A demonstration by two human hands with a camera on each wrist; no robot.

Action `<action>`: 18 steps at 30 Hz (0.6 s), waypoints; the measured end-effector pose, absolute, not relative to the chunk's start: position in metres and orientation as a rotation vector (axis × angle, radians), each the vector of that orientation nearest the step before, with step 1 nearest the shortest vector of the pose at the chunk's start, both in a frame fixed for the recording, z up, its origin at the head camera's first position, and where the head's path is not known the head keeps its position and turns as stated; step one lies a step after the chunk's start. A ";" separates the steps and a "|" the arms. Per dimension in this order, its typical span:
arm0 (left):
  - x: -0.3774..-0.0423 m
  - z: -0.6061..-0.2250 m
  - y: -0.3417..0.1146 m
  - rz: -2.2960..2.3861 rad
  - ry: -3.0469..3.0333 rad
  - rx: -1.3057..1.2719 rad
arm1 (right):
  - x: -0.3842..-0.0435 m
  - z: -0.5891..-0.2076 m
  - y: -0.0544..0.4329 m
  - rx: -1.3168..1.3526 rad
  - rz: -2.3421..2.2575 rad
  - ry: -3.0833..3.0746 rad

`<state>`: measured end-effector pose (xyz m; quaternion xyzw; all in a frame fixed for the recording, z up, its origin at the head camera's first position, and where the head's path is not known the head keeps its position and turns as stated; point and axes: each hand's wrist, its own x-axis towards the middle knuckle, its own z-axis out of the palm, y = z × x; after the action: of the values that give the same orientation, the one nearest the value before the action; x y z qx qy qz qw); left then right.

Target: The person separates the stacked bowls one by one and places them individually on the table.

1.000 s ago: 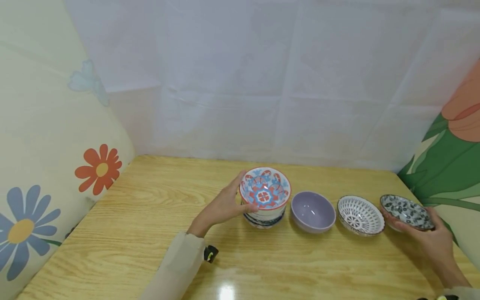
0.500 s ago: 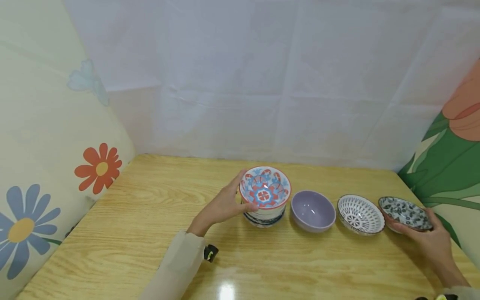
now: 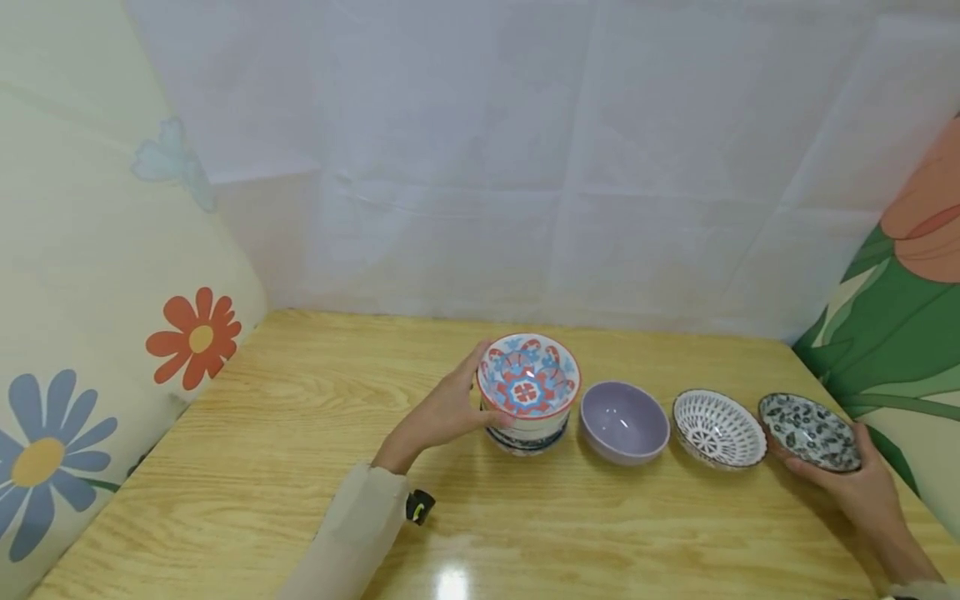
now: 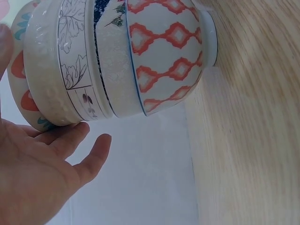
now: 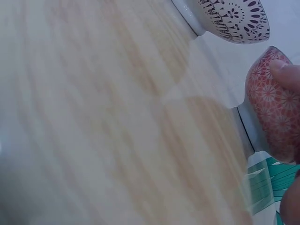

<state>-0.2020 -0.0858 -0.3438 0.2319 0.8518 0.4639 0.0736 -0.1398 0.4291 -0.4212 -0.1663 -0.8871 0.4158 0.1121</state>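
My left hand (image 3: 448, 408) holds the side of a stack of bowls, thumb at the near side and fingers behind. The top bowl (image 3: 528, 390) has a red rim and a red-and-blue pattern. In the left wrist view, the fingers touch the upper part of the bowl stack (image 4: 105, 56); the bottom bowl (image 4: 164, 51) with orange diamonds stands on the table. At the far right my right hand (image 3: 870, 487) grips a bowl (image 3: 810, 432) with a dark leafy inside. That bowl's outside (image 5: 272, 98) is red with white flowers, and it sits tilted in the hand.
A plain purple bowl (image 3: 626, 422) stands right of the stack. Beside it is a bowl with a black-and-white pattern (image 3: 720, 428), close to the held bowl. The wooden table (image 3: 300, 433) meets a white cloth (image 3: 450, 208) behind and flowered cloths at both sides.
The bowl in my right hand has tipped toward me, its near right rim lower and more of its inside showing. My left hand stays on the stack.
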 end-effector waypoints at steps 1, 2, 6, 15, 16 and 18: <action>-0.202 -0.344 -0.086 1.405 2.550 0.701 | -0.140 -0.422 0.429 -0.479 1.207 -2.610; -0.202 -0.344 -0.086 1.412 2.548 0.707 | -0.140 -0.422 0.430 -0.475 1.207 -2.609; -0.203 -0.345 -0.086 1.401 2.567 0.716 | -0.141 -0.421 0.430 -0.469 1.220 -2.613; -0.204 -0.347 -0.085 1.381 2.575 0.726 | -0.142 -0.419 0.430 -0.434 1.185 -2.634; -0.204 -0.347 -0.085 1.379 2.575 0.726 | -0.142 -0.418 0.430 -0.430 1.191 -2.635; -0.204 -0.347 -0.085 1.375 2.580 0.730 | -0.142 -0.417 0.431 -0.421 1.202 -2.640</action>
<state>-0.2037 -0.0849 -0.3468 0.2417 0.8545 0.4553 0.0643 -0.1420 0.4307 -0.4175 -0.1429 -0.8957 0.4077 0.1050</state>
